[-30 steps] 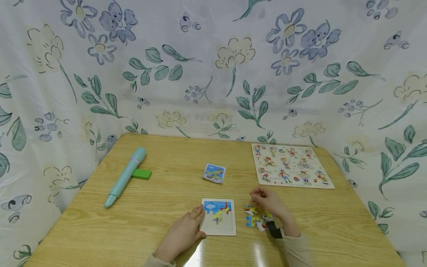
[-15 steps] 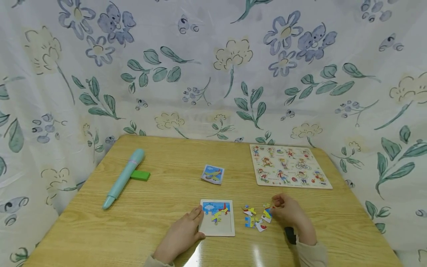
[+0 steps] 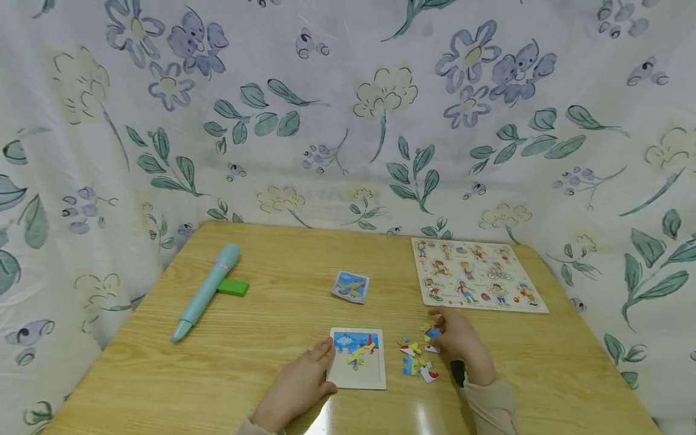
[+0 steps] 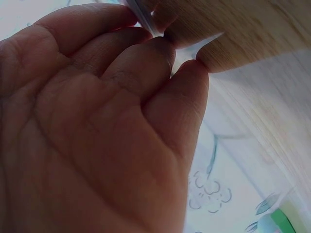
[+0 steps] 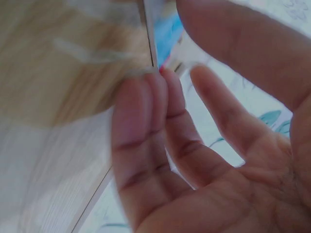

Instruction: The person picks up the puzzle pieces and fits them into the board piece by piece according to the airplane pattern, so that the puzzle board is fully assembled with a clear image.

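A small wooden jigsaw tray (image 3: 359, 377) lies flat in the head view, with a few joined pieces of a plane picture (image 3: 356, 341) in its upper part. My left hand (image 3: 301, 377) rests at the tray's left side, fingers along the edge and thumb by the lower corner. Right of the tray lie several loose jigsaw pieces (image 3: 410, 365). Fingers of my right hand (image 3: 462, 341) touch a blue, yellow and white jigsaw piece (image 3: 432, 339), partly hidden by them. In the right wrist view the thumb (image 5: 233, 39) stands apart from the other fingers.
A picture card (image 3: 350, 286) of the plane lies behind the tray. At the back right is a wooden board (image 3: 478, 275) with figures. A turquoise pen-shaped object (image 3: 206, 293) and a green block (image 3: 234, 287) lie on the left. A flowered curtain (image 3: 337, 121) bounds the table.
My right hand moved right off the loose pieces, uncovering them, then came slightly back left to the upper right piece. The left hand stays at the tray.
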Demonstrator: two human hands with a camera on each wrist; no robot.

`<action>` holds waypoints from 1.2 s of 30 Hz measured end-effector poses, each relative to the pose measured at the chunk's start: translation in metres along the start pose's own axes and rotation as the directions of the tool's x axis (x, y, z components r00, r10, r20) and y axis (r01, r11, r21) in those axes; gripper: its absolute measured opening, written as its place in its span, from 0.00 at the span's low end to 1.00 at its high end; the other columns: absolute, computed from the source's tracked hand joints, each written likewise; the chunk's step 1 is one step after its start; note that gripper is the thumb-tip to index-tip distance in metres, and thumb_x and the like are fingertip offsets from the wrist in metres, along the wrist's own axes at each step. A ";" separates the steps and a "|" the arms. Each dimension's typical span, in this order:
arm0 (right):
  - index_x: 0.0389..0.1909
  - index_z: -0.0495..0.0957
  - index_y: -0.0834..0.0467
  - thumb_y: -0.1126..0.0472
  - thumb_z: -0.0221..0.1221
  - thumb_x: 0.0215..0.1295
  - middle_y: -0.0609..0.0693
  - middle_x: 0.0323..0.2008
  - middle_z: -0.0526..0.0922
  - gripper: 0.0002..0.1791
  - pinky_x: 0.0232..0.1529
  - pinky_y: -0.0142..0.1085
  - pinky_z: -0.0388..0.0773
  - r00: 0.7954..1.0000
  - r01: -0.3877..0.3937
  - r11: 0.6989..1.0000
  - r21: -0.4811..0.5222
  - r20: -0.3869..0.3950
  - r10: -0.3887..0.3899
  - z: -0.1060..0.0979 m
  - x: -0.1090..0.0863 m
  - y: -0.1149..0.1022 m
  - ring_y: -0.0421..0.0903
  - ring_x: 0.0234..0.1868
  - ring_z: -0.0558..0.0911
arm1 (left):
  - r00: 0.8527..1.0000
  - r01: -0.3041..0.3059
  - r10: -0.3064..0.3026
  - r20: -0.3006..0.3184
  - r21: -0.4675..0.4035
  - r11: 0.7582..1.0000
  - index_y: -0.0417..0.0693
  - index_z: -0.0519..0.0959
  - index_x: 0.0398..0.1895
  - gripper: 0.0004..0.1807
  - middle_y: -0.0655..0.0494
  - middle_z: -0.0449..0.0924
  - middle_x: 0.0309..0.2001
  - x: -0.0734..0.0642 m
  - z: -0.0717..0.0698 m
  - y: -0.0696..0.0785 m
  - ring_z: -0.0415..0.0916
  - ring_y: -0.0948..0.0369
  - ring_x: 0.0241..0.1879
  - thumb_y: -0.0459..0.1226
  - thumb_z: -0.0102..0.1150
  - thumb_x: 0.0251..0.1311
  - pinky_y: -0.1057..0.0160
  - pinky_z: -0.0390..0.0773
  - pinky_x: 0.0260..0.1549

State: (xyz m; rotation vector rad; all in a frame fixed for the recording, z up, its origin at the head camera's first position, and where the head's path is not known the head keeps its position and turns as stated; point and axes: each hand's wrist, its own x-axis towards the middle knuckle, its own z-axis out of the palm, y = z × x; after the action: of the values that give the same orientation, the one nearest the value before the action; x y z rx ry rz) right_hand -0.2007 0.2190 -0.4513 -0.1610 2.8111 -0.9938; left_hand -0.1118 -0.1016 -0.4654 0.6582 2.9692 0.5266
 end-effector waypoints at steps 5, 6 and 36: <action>0.43 0.79 0.65 0.76 0.65 0.47 0.54 0.31 0.77 0.19 0.31 0.34 0.70 1.000 0.018 1.000 -0.005 -0.002 -0.018 0.001 0.002 0.003 0.46 0.32 0.72 | 1.000 -0.009 0.009 -0.002 0.014 1.000 0.32 0.72 0.62 0.39 0.39 0.69 0.67 0.000 0.000 0.002 0.74 0.40 0.59 0.49 0.68 0.52 0.42 0.77 0.55; 0.42 0.79 0.66 0.76 0.64 0.48 0.55 0.31 0.78 0.17 0.31 0.35 0.71 1.000 0.028 1.000 -0.010 -0.007 -0.028 0.001 0.002 0.004 0.46 0.32 0.72 | 1.000 -0.009 0.009 0.000 0.019 1.000 0.32 0.72 0.62 0.39 0.40 0.69 0.67 0.000 0.000 0.002 0.74 0.41 0.59 0.49 0.67 0.52 0.43 0.77 0.56; 0.37 0.77 0.64 0.73 0.62 0.52 0.50 0.26 0.76 0.10 0.25 0.28 0.68 0.977 0.144 0.977 0.158 0.133 -0.165 0.020 0.006 -0.008 0.43 0.27 0.70 | 1.000 0.000 0.000 0.018 0.011 1.000 0.33 0.71 0.63 0.38 0.40 0.68 0.68 0.000 -0.003 0.004 0.71 0.45 0.64 0.48 0.67 0.53 0.45 0.76 0.59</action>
State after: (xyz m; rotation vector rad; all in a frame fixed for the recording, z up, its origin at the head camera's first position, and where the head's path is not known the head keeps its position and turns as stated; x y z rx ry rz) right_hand -0.2027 0.1994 -0.4625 -0.4221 2.6135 -1.1685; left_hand -0.1101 -0.0993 -0.4616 0.6600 2.9579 0.5021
